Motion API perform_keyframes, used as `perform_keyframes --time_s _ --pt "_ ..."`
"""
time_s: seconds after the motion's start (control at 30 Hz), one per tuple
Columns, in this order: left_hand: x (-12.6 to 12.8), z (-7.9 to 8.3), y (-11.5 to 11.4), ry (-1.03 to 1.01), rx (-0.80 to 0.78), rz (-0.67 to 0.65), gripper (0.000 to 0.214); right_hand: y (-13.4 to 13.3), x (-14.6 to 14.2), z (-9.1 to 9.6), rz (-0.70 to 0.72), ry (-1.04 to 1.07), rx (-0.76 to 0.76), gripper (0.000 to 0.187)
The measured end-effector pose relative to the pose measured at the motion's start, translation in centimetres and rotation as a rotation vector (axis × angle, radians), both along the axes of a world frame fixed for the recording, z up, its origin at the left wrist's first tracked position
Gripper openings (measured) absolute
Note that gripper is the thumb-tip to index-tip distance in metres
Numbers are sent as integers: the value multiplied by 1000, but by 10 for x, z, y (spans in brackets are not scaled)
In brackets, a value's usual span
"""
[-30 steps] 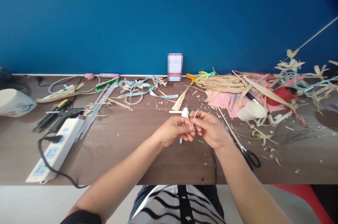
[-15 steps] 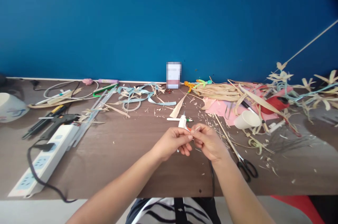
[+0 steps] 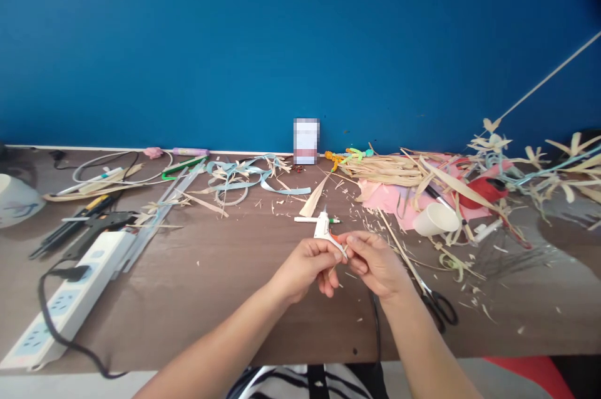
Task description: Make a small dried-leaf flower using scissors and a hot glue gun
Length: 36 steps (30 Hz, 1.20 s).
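**Fine handwork: a thin strip [image 3: 333,269] pinched between my two grips**

Head view. My left grip [image 3: 307,266] is closed to a fingertip pinch, thumb against forefinger, the remaining fingers loosely curled beneath. My right grip [image 3: 376,263] faces it, thumb and forefinger likewise brought together on the strip. The fingertips nearly meet, so little of the strip shows; whether its ends are free or folded I cannot tell. It lies above the worktop [image 3: 225,317], near the front edge.

Step in hand: I judge this to be close work on the strip itself, handled by both grips at once. Just beyond my fingers lies the glue gun [image 3: 322,227], its handle end partly behind them; a pen [image 3: 305,220] lies across, behind its nozzle end. Neither is in my grip. To my right, well within reach, are the scissors [image 3: 429,296], a tipped cup [image 3: 436,220] and a heap of husks [image 3: 385,170].

What the next move calls for, in my judgement: a light, steady pinch on both sides, with one grip holding fast while the other adjusts. A strip so narrow would probably split or slip under a hard pull.
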State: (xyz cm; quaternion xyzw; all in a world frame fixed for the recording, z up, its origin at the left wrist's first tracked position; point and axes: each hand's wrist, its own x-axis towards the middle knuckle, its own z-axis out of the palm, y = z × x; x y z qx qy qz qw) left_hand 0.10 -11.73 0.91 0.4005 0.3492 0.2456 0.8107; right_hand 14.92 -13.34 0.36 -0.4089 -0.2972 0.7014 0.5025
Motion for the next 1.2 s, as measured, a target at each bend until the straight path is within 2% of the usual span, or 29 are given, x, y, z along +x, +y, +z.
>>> perform_keyframes --time_s 0.1,0.2,0.3,0.37,0.47,0.6,0.77,1.2 --pt "2 0 -1 3 10 -10 24 0 -2 2 -29 -50 17 15" --pt "2 -1 -3 11 21 26 25 -2 0 1 8 38 0 15" --pt "2 -1 -4 -6 11 51 24 -6 3 -2 106 161 -43 36" --pt "2 0 -4 -10 -1 43 23 -8 4 -4 122 179 -48 32" --pt "3 -1 -5 -6 -17 9 22 -11 2 -4 74 132 -26 17" --pt "5 -2 -6 3 -12 -4 23 -12 -2 1 4 45 -8 12" --pt "5 -1 -6 20 18 -4 25 -11 -4 3 -70 -15 11 19" --pt "7 0 -7 113 105 -25 32 -10 -9 -2 -126 -117 36 33"
